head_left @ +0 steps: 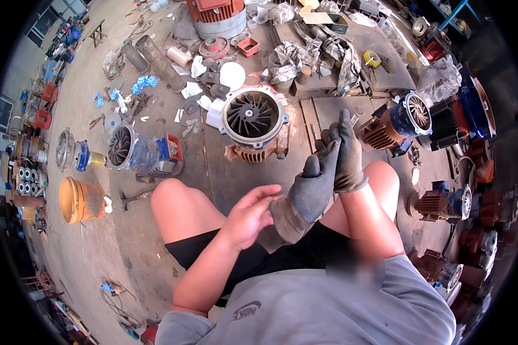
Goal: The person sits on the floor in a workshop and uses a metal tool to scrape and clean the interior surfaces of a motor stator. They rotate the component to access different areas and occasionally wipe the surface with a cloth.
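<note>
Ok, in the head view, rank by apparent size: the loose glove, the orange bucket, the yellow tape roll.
Largest to smallest as they look:
1. loose glove, held between the bare left hand and gloved right hand, though nearness to the camera inflates it
2. orange bucket
3. yellow tape roll

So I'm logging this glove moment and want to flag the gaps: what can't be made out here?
- Head view: the right hand is inside a dark glove, its fingers covered.
- The loose second glove hides part of the left hand; grip unclear.
- Motor with fan: its far side is out of sight.
- Motors at the right rim are bent and cut by the fisheye edge.
</note>
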`<state>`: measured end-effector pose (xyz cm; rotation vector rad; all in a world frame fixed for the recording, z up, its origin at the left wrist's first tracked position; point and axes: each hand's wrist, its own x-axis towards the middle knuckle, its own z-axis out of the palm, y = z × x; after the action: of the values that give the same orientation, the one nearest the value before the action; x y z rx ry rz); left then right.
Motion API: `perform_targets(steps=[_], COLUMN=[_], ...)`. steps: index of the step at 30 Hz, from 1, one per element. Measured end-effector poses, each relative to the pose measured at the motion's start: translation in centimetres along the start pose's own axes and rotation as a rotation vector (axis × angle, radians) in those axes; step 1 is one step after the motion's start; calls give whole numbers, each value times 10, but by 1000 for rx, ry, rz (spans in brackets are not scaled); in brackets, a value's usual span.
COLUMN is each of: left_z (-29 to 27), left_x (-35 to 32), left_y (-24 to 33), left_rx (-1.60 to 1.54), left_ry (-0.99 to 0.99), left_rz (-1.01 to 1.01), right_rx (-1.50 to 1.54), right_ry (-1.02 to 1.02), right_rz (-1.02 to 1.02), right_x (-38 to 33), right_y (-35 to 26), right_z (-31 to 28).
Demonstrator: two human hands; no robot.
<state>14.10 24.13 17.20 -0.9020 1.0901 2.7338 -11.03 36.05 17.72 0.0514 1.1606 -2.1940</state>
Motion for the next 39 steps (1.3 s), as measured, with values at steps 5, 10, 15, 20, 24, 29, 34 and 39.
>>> perform_targets(steps=[5, 10, 15, 20, 24, 29, 34, 39], left_z=[8, -1, -3, 1, 6, -9, 1, -19], left_x=[9, 18, 17, 28, 46, 55, 49, -56], left_y=[-28, -41, -32, -37, -44, -45, -38, 4], left_rx=[-360, -476, -399, -129, 180, 154, 278, 379], left_ry=[-198, -185, -55, 166, 236, 141, 95, 61], left_rz=[69, 237, 329, 407, 472, 288, 287, 565], right_rx=[-342, -886, -1072, -993, -880, -810, -534, -497], right_ry=[-70, -72, -52, -215, -314, -164, -84, -248], right_rz=[-138, -253, -500, -147, 271, 332, 327, 292], right_x=[5, 0, -23, -70, -104, -101, -82, -72], right_y=[14, 22, 29, 32, 63, 83, 89, 58], right_z=[-44, -77, -28, -5, -3, -11, -35, -3])
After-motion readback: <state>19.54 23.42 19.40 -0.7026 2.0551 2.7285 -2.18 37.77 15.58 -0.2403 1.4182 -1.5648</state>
